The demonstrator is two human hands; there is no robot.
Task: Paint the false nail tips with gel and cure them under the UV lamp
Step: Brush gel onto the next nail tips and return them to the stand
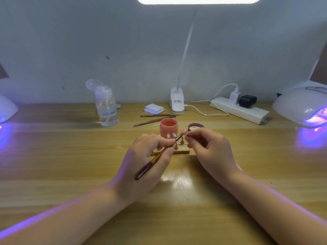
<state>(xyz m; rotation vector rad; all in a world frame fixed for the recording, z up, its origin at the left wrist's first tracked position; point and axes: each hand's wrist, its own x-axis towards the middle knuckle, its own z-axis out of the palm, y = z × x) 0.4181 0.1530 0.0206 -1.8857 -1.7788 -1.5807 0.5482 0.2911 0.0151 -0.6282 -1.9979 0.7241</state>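
Bright overhead lamp [199, 0] glares; violet glow at soft, warped edges.

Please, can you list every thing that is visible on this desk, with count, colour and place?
Open gel jar: one, coral pink, centre, behind wooden stand.
Jar lid: one, dark red, right of jar.
Wooden nail-tip stand: one, tan, between hands.
Spare brushes: two, brown, behind jar.
Pump bottle: one, clear, back left.
Pad stack: one, white, back centre.
Clip lamp: one, white, back centre.
Power strip: one, white, back right.
UV lamps: two, white, far left and far right, glowing violet.
Left hand: holds brown brush.
Right hand: pinches nail tip.
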